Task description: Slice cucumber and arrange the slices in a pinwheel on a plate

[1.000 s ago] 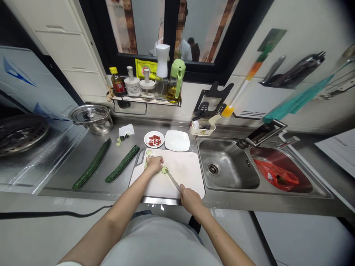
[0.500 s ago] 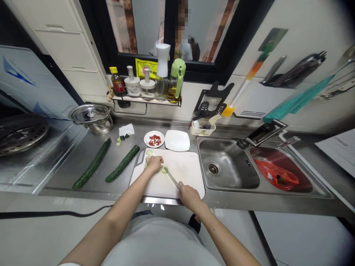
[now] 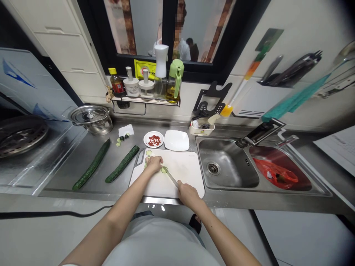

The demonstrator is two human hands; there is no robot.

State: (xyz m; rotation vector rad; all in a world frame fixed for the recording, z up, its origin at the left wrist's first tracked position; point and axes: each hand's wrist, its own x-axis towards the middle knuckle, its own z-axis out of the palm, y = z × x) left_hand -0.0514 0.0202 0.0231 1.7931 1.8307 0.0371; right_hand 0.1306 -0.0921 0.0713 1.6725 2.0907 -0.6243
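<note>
From where I'm standing, the right hand (image 3: 189, 194) has edged forward and a little left since a second ago, carrying the knife (image 3: 172, 178) further over the cucumber slice (image 3: 164, 170), its tip now nearer the left hand (image 3: 154, 163). Below, toes show in the dark sandal (image 3: 195, 223), previously just a black shape

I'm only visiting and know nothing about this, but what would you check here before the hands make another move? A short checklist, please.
1. Right hand gripping the narrow, grey-bladed knife: ok.
2. Left hand well clear of the knife's tip: not ok; its fingers are close to it.
3. Round, pale-green cucumber slice with darker rim at the knife's tip: ok.
4. That slice lying flat: cannot tell.
5. White, rectangular cutting board flat on the grey metal counter: ok.
6. Long, dark-green cucumber nearest the board kept off it: ok.
</note>
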